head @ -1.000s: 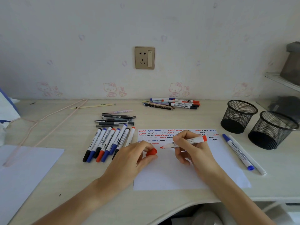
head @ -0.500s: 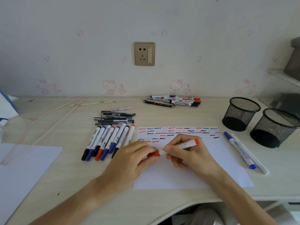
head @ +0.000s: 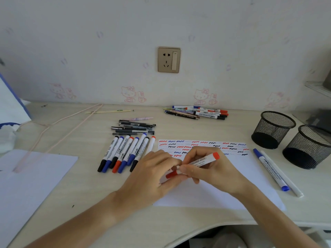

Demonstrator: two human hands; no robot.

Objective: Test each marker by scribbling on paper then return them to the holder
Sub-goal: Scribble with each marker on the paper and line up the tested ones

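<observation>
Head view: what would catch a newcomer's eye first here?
The two hands at centre: the right hand holds a red marker while the left hand grips its red cap at the tip, over the scribbled paper. A row of markers lies left; two black mesh holders stand right.

Red marker (head: 200,161) lying tilted over paper (head: 215,190), red cap (head: 172,174) sitting at lower-left end. Scribbles filling paper's top rows. Eight markers (head: 123,153) lying in row left. Two mesh holders (head: 274,129) standing upright, right.
</observation>
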